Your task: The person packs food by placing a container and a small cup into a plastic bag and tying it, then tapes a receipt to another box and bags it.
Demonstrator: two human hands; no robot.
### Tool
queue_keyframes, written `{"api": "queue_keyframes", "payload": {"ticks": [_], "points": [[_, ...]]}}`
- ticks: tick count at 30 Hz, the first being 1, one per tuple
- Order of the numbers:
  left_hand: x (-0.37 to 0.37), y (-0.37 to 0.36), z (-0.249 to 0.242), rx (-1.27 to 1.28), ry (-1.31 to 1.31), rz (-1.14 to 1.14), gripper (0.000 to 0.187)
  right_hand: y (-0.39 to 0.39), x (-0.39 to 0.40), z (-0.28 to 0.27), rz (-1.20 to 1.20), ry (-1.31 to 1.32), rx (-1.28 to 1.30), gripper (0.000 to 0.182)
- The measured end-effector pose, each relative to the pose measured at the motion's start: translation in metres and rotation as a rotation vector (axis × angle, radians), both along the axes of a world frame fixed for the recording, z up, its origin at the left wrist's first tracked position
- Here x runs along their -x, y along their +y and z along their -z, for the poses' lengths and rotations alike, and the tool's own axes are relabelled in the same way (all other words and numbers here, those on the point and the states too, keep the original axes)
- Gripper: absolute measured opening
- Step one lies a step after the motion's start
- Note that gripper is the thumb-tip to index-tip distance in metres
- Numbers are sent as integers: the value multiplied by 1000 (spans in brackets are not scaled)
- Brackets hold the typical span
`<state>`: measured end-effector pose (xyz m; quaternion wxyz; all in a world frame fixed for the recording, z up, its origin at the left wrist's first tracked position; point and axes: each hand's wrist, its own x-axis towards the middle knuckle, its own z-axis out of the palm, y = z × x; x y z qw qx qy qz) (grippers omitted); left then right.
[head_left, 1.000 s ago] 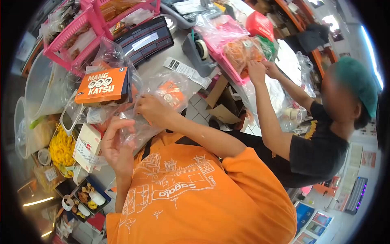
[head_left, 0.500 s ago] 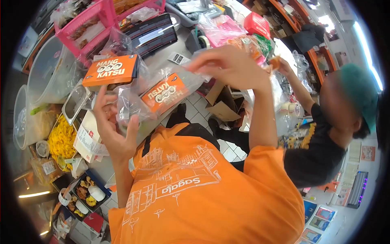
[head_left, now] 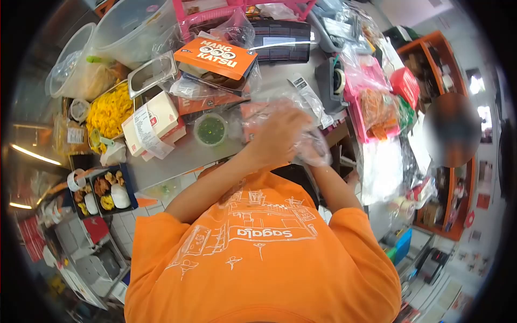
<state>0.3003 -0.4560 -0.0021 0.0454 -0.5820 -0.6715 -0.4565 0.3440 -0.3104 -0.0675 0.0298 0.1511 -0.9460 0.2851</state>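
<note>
A clear plastic bag (head_left: 318,148) is bunched between my two hands over the front edge of the counter. My left hand (head_left: 283,132) reaches across to the right, its fingers closed on the bag's plastic and slightly blurred. Lower and to the right, my right hand (head_left: 308,151) grips the same bag, partly hidden by plastic and my left hand. An orange box (head_left: 254,119) shows through plastic just left of my hands. Further left stands a round tub of green-flecked contents (head_left: 210,129). Behind it, an orange "Mang Katsu" box (head_left: 215,56) tops a bagged stack.
White cartons with a receipt (head_left: 152,125) stand left, beside yellow food in a tray (head_left: 110,110). A tape dispenser (head_left: 331,83) and a pink basket (head_left: 371,91) are to the right. Meal boxes (head_left: 110,191) sit lower left. A person's blurred head (head_left: 452,129) appears far right.
My left hand has left the boxes and crossed right to the bag. My right hand has come down beside it. The view has turned, and the green-flecked tub now shows.
</note>
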Motion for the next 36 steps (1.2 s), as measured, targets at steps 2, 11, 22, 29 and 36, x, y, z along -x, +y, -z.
{"api": "queue_keyframes", "payload": {"ticks": [2, 11, 22, 29, 36], "points": [[3, -30, -16, -146, -183, -231, 65, 16, -8, -2, -126, 246, 161, 72], [-9, 24, 56, -148, -713, -522, 37, 59, -12, -18, -47, 61, 574, 29], [-46, 15, -40, -247, -177, -1375, 31, 191, 41, -81, -259, -70, 143, 17], [-73, 14, -80, -511, -787, -1219, 49, 249, 337, -51, 169, -80, -498, 42], [-80, -20, -66, -281, -607, -1470, 61, 303, 390, 57, 533, 368, -462, 26]]}}
